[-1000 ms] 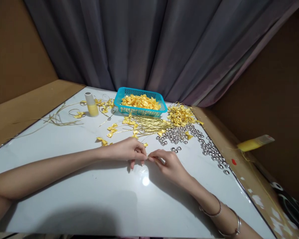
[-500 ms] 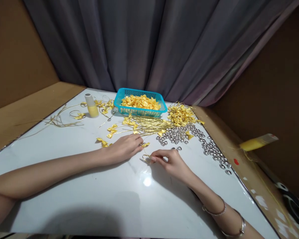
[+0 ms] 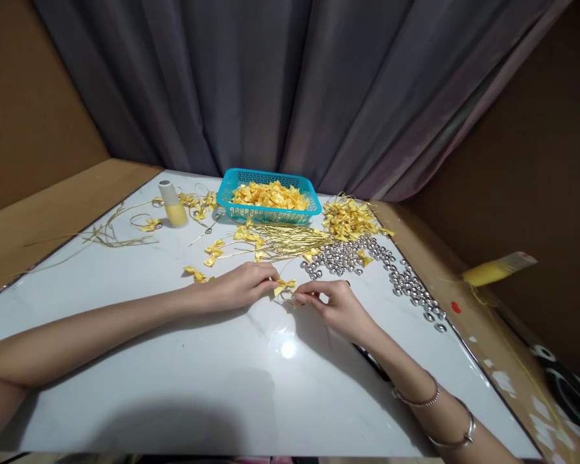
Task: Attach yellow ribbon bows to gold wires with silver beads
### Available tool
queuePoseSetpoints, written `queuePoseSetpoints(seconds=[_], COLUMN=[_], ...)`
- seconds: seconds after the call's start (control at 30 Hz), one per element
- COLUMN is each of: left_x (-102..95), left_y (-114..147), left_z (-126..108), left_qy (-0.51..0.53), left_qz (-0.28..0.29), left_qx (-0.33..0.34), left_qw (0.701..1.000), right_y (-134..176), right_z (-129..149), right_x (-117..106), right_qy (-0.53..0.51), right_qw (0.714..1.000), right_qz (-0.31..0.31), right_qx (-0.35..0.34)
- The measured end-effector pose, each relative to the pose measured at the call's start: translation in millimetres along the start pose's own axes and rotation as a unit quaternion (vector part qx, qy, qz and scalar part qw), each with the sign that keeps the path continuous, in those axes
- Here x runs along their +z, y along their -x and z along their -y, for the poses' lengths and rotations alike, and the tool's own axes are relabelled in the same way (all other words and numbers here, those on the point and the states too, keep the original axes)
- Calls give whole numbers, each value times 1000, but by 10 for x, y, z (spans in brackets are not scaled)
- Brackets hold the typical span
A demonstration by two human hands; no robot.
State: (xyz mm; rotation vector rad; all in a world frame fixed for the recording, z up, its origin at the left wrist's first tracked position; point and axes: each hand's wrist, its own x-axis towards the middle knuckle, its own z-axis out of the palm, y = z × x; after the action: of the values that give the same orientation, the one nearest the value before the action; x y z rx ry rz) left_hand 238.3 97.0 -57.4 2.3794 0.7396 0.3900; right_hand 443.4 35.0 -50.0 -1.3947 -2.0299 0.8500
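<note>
My left hand [image 3: 246,283] is closed, with thumb and fingertips pinching a small yellow ribbon bow [image 3: 286,287] just above the table. Close beside it, my right hand [image 3: 332,306] pinches the thin gold cord [image 3: 287,297], whose curve shows just below the bow. How cord and bow are joined is too small to tell. Behind the hands lies a bundle of gold cords [image 3: 290,241], some with bows at their ends. A heap of silver rings or beads [image 3: 338,258] spreads to the right of it.
A teal basket [image 3: 270,215] full of yellow bows stands at the back. To its right is a pile of bows with cords [image 3: 348,218]. A bottle with yellow contents [image 3: 174,205] stands at the left, near loose cords [image 3: 111,238]. Scissors [image 3: 560,380] lie at the right edge.
The bow at my left fingertips has come into fuller view, turned outward. My right hand has moved slightly, and the cord loop has come up against the bow. The view has shifted a little.
</note>
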Motion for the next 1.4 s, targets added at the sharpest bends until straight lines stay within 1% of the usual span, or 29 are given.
queuePoseSetpoints(seconds=[0.17, 0.3, 0.47, 0.57, 0.63, 0.7, 0.73, 0.87, 1.03, 1.17, 1.27, 1.4], left_x=[-22, -8, 7, 15, 20, 23, 24, 19, 27, 75, 116, 132], left_y=[14, 22, 19, 17, 16, 14, 13, 12, 17, 4, -17, -35], left_z=[-77, -75, -68, -64, -57, -48, -44, -51, -107, -164, -194, -199], left_qy=[28, 33, 36, 36, 35, 40, 44, 48, 42, 39, 18, 20], left_qz=[31, 32, 36, 38, 39, 38, 38, 41, 49, 35, 28, 43], left_qx=[39, 59, 74, 88, 92, 96, 97, 87, 39, 14, 13, 34], left_qw=[998, 997, 996, 995, 994, 994, 994, 994, 997, 999, 999, 998], right_y=[5, 11, 16, 20, 21, 21, 21, 23, 26, 34, 46, 54], right_z=[-15, -17, -21, -38, -53, -64, -65, -42, -23, -31, -32, -49], right_x=[23, 50, 65, 77, 87, 96, 100, 116, 128, 131, 130, 109], right_qy=[31, 52, 90, 94, 93, 84, 74, 35, 38, 35, 35, 34], right_qw=[999, 997, 994, 992, 991, 990, 991, 993, 992, 993, 993, 992], right_qz=[-3, -23, -40, -44, -59, -70, -66, -47, -57, -57, -52, -46], right_qx=[-19, -43, -45, -67, -78, -84, -88, -102, -105, -101, -104, -109])
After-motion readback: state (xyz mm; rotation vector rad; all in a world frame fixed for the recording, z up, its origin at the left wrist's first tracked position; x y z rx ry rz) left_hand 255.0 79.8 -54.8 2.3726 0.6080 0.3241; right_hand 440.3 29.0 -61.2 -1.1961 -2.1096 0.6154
